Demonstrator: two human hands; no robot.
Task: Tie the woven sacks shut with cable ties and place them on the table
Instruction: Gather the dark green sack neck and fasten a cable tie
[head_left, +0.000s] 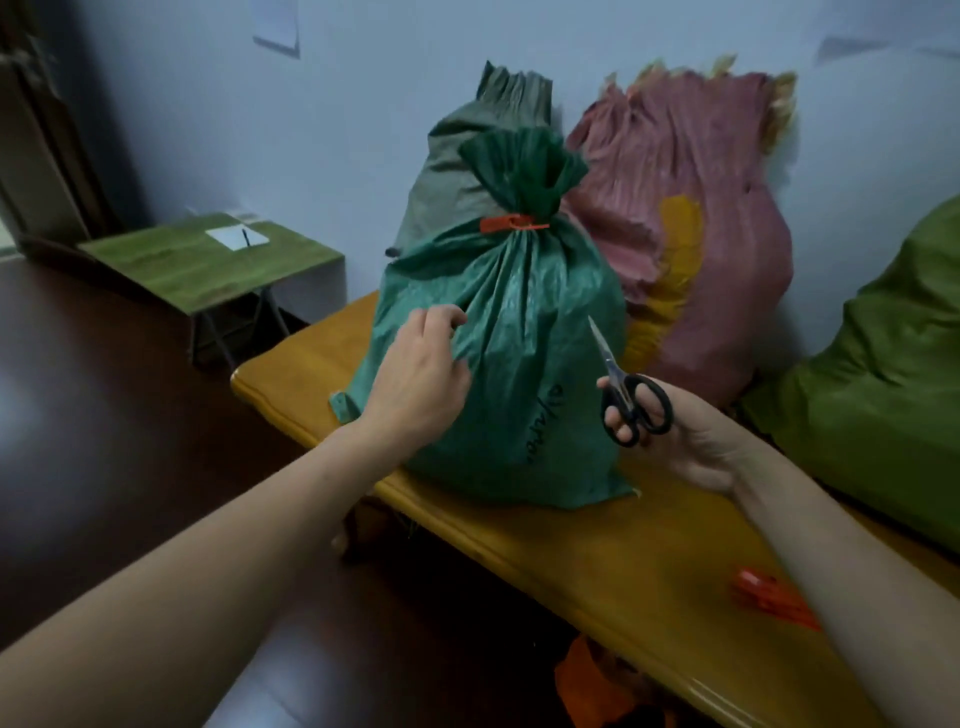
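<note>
Standing upright on the wooden table (571, 545), green sack (519, 364), neck cinched by an orange cable tie (511, 224). Left hand (415, 374) at the sack's left flank, fingers curled, pinching a fold of its fabric. Right hand (675, 431) just right of the sack, fingers through the loops of the scissors (628, 395), blades closed, tips pointing up beside the sack. Grey sack (452, 156) and pink sack (691, 208) directly behind it.

Both forearms reach forward; mid-frame, the left hand (415, 382) pinches a fold of the green sack (519, 312); right of centre, the right hand (675, 436) grips scissors (621, 384).
</note>
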